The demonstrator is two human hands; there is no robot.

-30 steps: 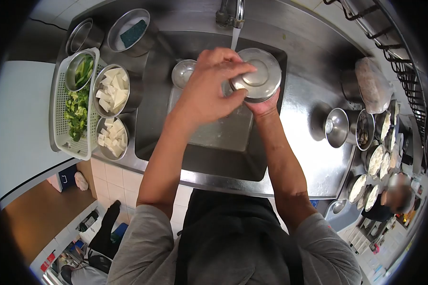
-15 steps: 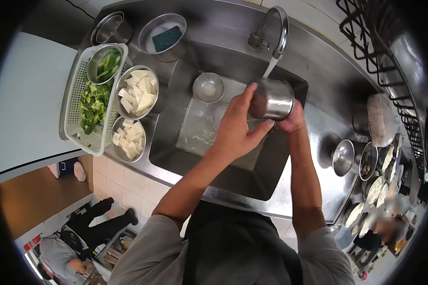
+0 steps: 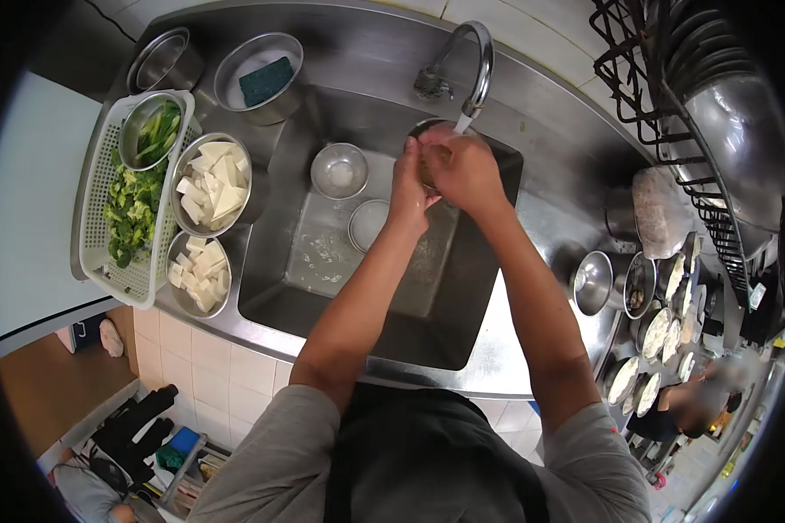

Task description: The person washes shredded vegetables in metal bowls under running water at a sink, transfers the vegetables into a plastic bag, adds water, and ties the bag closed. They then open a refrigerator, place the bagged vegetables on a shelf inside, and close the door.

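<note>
Under the running tap, my left hand is closed around the side of a round stainless steel container. The container's mouth faces up toward the water, and most of its body is hidden by my hands. My right hand reaches over it, fingers bent at or inside the mouth; they are blurred and partly hidden. Below, in the sink, sit a small metal bowl and a second round dish, partly covered by my left forearm.
Left of the sink stand a metal bowl of white tofu pieces, another of smaller cubes, and a white basket with broccoli. A pot with a green scouring pad sits behind. Metal bowls and a wire rack are at right.
The container has turned from tipped sideways to mouth up beneath the tap. My right hand has moved from its far side to over its mouth. The view has shifted slightly.
</note>
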